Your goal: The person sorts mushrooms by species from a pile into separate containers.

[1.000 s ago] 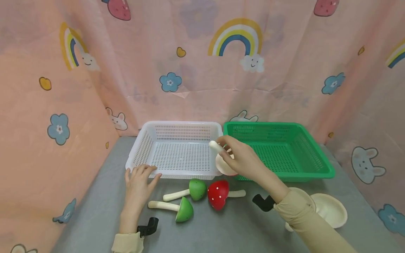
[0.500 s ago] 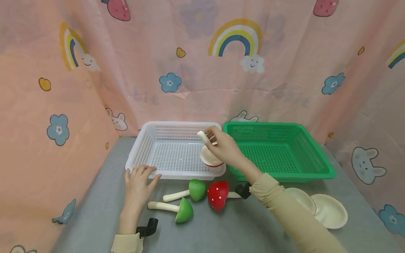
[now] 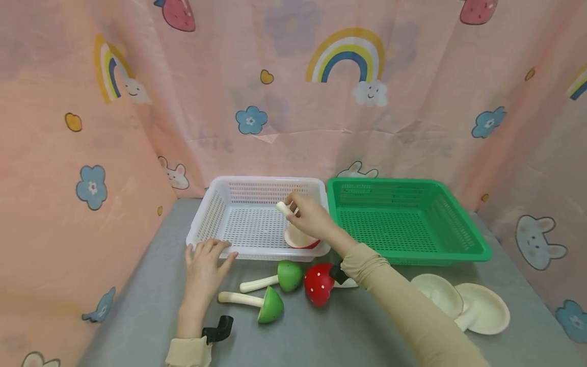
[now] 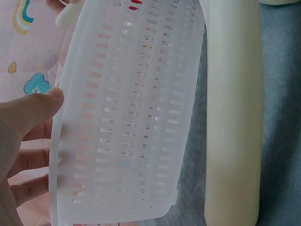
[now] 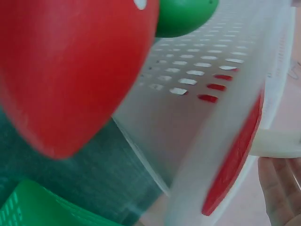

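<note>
In the head view my right hand [image 3: 312, 216] pinches the stem of a toy mushroom [image 3: 299, 238] with a red cap. The mushroom is low at the right front corner of the white basket [image 3: 254, 252], its pale underside facing up. In the right wrist view its red edge [image 5: 235, 157] lies along the basket's rim. My left hand [image 3: 205, 267] rests on the front left rim, fingers relaxed and spread. In the left wrist view the thumb [image 4: 44, 104] lies at the rim, with the other fingertips hidden behind it.
Two green-capped mushrooms [image 3: 270, 306] and a white-dotted red one [image 3: 318, 285] lie before the white basket. The green basket [image 3: 468, 250] stands beside it. Pale mushrooms [image 3: 488, 308] lie at the right, partly behind my sleeve. A patterned curtain [image 3: 293, 142] hangs behind.
My right hand has carried the red mushroom leftward from between the two baskets, then down to the white basket's right front corner. The left hand has stayed on the rim.
</note>
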The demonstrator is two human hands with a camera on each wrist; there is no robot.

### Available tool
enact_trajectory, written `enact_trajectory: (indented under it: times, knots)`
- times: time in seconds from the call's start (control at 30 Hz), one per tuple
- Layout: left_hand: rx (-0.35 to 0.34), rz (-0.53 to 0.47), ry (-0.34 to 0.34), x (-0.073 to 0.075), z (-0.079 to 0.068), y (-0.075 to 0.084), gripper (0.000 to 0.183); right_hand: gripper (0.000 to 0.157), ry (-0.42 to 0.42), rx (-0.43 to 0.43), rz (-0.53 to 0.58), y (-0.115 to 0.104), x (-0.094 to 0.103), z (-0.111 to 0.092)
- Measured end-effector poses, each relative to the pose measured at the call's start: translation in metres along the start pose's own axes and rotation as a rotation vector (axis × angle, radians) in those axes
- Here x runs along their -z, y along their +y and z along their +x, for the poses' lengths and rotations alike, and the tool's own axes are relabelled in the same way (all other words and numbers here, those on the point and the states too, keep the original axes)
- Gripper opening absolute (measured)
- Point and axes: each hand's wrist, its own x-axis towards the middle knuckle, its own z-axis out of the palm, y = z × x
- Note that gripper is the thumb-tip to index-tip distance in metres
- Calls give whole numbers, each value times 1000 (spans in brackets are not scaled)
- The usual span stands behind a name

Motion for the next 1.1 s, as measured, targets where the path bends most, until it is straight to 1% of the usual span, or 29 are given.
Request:
enact_trajectory:
  times: [0.13,0.27,0.57,0.67,0.8,0.97,1.1]
  knots:
    - [1,1,-7,0,0,-1,31,26,-54,-37,-14,2,-11,3]
    - [0,4,-2,-2,0,-1,31,26,-82,-80,-24,4,-18,3]
    - [1,-7,12,-2,0,-2,30,30,-98,-68,-102,2,-23,-1]
    - [7,0,10,-3,0,-2,30,28,-90,-94,-97,3,-22,-5]
    - [11,2,3,-3,0,-2,31,26,-63,-115,-60,4,-17,-14]
    - [6,-2,3,-2,0,-1,30,25,-7,-74,-46,5,-7,-27]
    - [4,-4,1,-1,-1,0,30,25,27,-67,-34,3,2,-36]
